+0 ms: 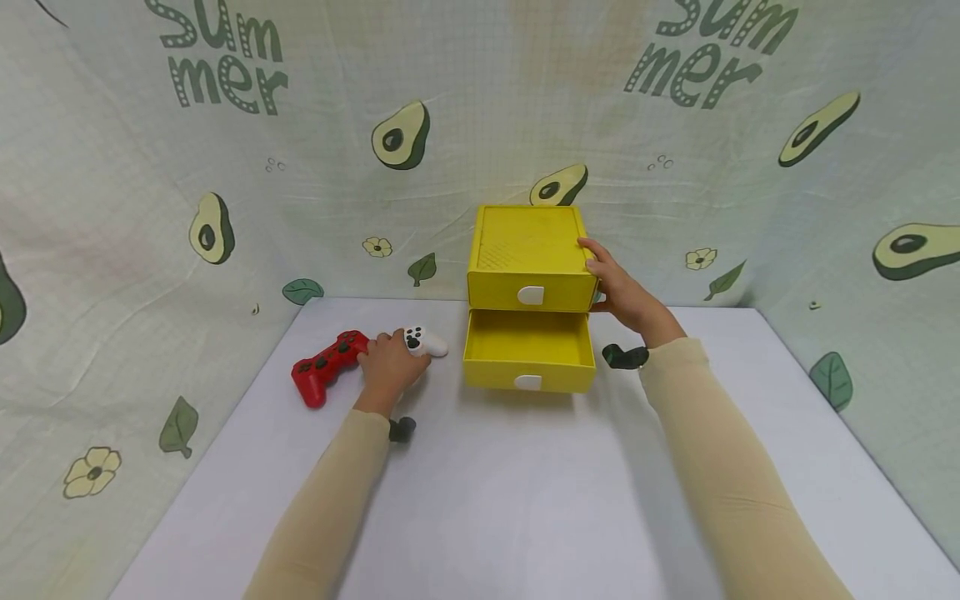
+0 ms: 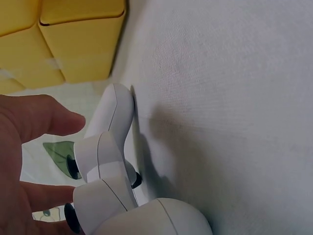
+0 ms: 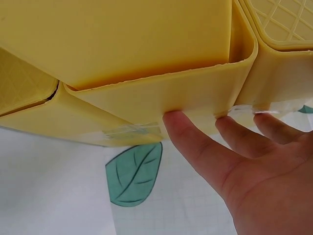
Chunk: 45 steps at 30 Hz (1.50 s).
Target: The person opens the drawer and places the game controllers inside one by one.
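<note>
My left hand [image 1: 392, 364] is over a white game controller [image 1: 424, 342] lying on the table. In the left wrist view the fingers reach behind the controller [image 2: 142, 218], and the thumb [image 2: 58, 117] stands just off its side. A yellow two-drawer box [image 1: 532, 237] stands at the back of the table, its lower drawer [image 1: 528, 375] pulled out and its upper drawer closed. My right hand [image 1: 628, 293] rests on the box's right side near the top, with straight, spread fingertips [image 3: 177, 120] against the yellow wall.
A red game controller [image 1: 324, 367] lies to the left of my left hand. The white table [image 1: 517, 492] ends at a fabric backdrop [image 1: 465, 108] printed with avocados and leaves. Dark wrist bands [image 1: 626, 357] show at both wrists.
</note>
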Available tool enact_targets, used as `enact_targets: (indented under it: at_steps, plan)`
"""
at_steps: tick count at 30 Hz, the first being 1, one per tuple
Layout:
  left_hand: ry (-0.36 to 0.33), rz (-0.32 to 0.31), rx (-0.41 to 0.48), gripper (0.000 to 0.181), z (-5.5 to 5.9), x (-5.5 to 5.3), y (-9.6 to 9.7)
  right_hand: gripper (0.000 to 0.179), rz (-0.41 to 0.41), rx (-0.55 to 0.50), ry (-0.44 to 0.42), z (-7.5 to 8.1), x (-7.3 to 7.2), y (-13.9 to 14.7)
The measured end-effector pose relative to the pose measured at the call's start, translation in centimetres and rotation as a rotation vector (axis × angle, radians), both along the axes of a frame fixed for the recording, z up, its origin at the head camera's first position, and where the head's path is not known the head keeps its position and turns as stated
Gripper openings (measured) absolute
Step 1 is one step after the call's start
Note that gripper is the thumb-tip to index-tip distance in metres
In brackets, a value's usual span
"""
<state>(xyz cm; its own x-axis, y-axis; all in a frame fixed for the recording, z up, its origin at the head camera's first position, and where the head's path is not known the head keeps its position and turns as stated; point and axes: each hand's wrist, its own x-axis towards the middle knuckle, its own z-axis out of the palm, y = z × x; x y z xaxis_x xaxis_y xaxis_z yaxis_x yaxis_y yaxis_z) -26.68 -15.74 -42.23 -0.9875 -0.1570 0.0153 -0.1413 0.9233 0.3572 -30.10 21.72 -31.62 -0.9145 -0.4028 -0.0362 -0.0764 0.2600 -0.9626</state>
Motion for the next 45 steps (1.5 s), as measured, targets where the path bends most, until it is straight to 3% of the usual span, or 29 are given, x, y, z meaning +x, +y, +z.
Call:
enact_targets:
  at_steps: [5, 11, 25, 36, 45]
  plan:
    - [-0.081, -0.009, -0.047, 0.065, 0.1, -0.2, -0.2, 0.059, 0.001, -0.011, -0.002, 0.0, 0.1, 0.0]
    - [-0.127, -0.015, -0.071, 0.059, -0.1, -0.7, -0.6, 0.059, -0.002, -0.011, -0.002, 0.0, 0.1, -0.1]
    - [-0.068, -0.112, -0.101, 0.046, -0.4, -1.4, -1.9, 0.058, -0.003, -0.017, 0.013, -0.1, 0.0, -0.1]
    - [-0.099, -0.108, -0.059, 0.046, -0.4, -1.7, -2.2, 0.058, -0.004, -0.014, 0.005, -0.1, 0.0, 0.0]
    - [-0.089, -0.093, -0.041, 0.041, 0.2, -1.3, -2.3, 0.058, -0.005, -0.011, 0.006, -0.1, -0.1, 0.1]
